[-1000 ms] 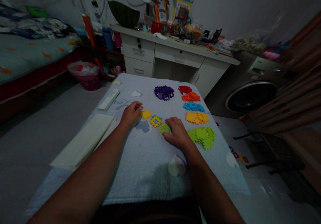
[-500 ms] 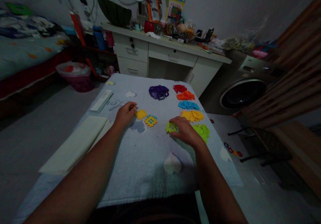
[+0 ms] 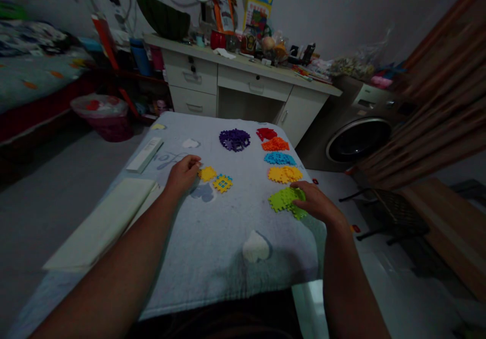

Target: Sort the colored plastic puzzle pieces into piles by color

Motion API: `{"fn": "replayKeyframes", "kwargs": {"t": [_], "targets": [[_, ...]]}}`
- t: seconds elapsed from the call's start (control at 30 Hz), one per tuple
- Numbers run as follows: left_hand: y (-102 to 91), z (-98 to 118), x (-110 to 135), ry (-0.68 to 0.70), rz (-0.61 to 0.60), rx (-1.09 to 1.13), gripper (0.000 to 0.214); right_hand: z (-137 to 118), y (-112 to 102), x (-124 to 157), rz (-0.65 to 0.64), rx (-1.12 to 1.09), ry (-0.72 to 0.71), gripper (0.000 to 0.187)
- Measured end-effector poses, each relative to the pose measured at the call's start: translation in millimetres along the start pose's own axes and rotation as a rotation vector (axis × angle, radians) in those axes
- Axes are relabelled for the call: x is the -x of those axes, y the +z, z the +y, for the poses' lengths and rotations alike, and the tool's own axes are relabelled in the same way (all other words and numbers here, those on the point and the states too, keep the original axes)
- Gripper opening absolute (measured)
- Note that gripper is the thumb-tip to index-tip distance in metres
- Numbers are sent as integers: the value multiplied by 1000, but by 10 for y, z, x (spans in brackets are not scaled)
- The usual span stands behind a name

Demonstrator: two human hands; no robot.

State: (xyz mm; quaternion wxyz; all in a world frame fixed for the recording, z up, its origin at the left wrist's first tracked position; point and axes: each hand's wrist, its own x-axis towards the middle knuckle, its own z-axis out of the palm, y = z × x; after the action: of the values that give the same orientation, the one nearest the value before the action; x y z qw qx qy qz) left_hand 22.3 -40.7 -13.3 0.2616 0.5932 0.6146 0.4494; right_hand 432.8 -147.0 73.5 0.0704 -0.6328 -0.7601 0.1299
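Note:
On a table covered with a pale blue cloth (image 3: 224, 238) lie sorted heaps of plastic interlocking tiles. My left hand (image 3: 182, 173) rests curled on the cloth, its fingertips touching a yellow tile (image 3: 207, 173); a yellow-and-blue tile (image 3: 223, 182) lies just right of it. My right hand (image 3: 317, 203) lies over the right side of the green heap (image 3: 283, 199), fingers closed on its tiles. Behind it in a column sit the yellow heap (image 3: 284, 174), blue heap (image 3: 279, 158), orange heap (image 3: 275, 144) and red heap (image 3: 266, 134). A purple heap (image 3: 234, 139) sits at the far middle.
A long white box (image 3: 145, 154) and a flat white sheet (image 3: 102, 222) lie along the cloth's left side. A white desk (image 3: 243, 83) crowded with clutter stands behind, a washing machine (image 3: 360, 131) to the right, a bed (image 3: 34, 83) and a bin (image 3: 100, 116) to the left.
My right hand has slid a green tile from the middle of the cloth rightward onto the green heap. The left hand stays by the yellow tile. The camera has turned slightly right.

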Motion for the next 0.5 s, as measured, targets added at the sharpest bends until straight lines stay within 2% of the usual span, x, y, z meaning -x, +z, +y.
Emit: {"fn": "replayKeyframes", "kwargs": {"t": [0.1,0.2,0.33,0.5], "targets": [[-1,-8,-4,-5,-2,1,28,-39,-18,-1,3,34,34,47],[4,-31,-11,2,4,-6,28,-202,-53,-46,19,45,31,47],[15,-67,-20,23,7,11,28,-651,-7,-213,18,7,-99,46],[22,-96,-23,46,0,22,28,-1298,316,-516,-85,-25,-327,46]]}}
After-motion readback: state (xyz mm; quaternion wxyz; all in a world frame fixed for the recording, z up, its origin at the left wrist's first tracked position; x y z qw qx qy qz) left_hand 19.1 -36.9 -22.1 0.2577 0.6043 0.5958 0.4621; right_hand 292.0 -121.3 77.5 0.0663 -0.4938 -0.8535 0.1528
